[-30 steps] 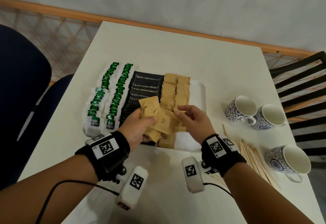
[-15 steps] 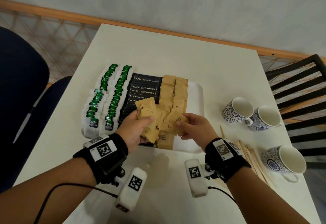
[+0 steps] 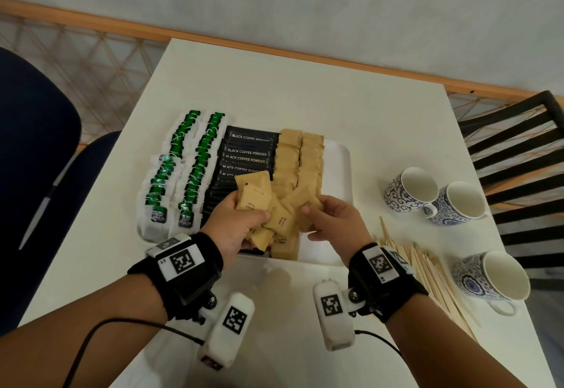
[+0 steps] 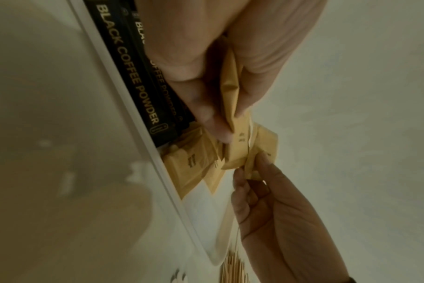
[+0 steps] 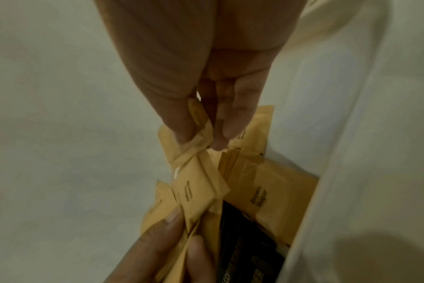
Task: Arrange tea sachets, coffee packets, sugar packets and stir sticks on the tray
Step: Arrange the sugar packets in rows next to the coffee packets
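On the white tray point(image 3: 338, 155) lie two rows of green tea sachets point(image 3: 195, 171), a stack of black coffee packets point(image 3: 247, 155) and two rows of brown sugar packets point(image 3: 300, 158). Over the tray's near end my left hand point(image 3: 235, 223) grips a fanned bunch of brown sugar packets point(image 3: 259, 201). My right hand point(image 3: 329, 219) pinches one packet point(image 3: 306, 201) at the bunch's right edge. In the left wrist view the left hand point(image 4: 213, 122) holds the bunch point(image 4: 242, 145) while the right hand point(image 4: 252, 168) pinches its corner. The right wrist view has the right hand point(image 5: 201, 137) on a packet point(image 5: 196, 191). Wooden stir sticks point(image 3: 433, 277) lie right of the tray.
Three blue-patterned cups point(image 3: 412, 189) point(image 3: 460, 204) point(image 3: 494, 277) stand on the white table point(image 3: 305, 88) to the right. A black slatted chair point(image 3: 518, 149) is at the right edge and a dark blue chair point(image 3: 36, 155) at the left.
Both hands with the sugar bunch have stayed over the tray's near end. The right hand's pinch has shifted slightly on the bunch's right edge, and the fan has spread a little.
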A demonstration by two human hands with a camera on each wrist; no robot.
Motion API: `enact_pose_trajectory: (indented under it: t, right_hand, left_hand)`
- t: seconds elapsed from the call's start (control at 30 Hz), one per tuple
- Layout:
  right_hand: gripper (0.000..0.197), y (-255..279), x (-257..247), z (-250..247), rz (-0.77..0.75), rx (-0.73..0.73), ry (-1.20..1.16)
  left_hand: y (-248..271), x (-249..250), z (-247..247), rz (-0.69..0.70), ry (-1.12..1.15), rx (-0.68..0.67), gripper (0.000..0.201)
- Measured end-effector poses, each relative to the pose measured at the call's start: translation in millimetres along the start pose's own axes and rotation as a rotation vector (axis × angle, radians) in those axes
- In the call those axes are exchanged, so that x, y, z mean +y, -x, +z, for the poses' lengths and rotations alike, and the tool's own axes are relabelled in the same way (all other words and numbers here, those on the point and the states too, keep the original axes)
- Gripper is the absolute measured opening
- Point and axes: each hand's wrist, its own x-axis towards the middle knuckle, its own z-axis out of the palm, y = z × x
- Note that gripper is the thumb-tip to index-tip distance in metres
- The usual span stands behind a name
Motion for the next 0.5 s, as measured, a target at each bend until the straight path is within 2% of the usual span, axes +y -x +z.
enact_pose_trajectory:
  t: [0.1, 0.17, 0.2, 0.27, 0.33, 0.37, 0.43, 0.5]
  right_hand:
    - [0.018, -2, -4, -1, -0.102, 0.145, -0.056]
    - [0.025, -2, -5, 1, -0.177, 0.185, -0.010]
    - [0.027, -2, -5, 2, -0.225, 0.173, 0.072]
    - [0.026, 1, -1, 7, -0.297, 0.060, 0.310]
    - [0.032, 5, 4, 12, -0.303, -0.054, 0.470]
    - [0.033, 6, 4, 14, -0.286, -0.071, 0.463]
    - [0.022, 5, 2, 15, -0.251, -0.057, 0.334]
    - [0.029, 2, 1, 13, -0.219, -0.051, 0.244]
  left_hand:
    - [0, -1, 0, 0.004, 0.006, 0.006, 0.033]
    - [1, -2, 2, 0.009, 0.013, 0.012, 0.033]
    - [1, -3, 4, 0.010, 0.017, 0.018, 0.034]
    - [2, -2, 6, 0.018, 0.017, 0.028, 0.036]
    - [2, -1, 8, 0.027, 0.005, 0.023, 0.040]
    - [2, 0, 9, 0.030, -0.004, 0.018, 0.040]
    - [3, 0, 8, 0.033, -0.021, 0.021, 0.037]
    - [3, -1, 6, 0.036, -0.053, 0.026, 0.037]
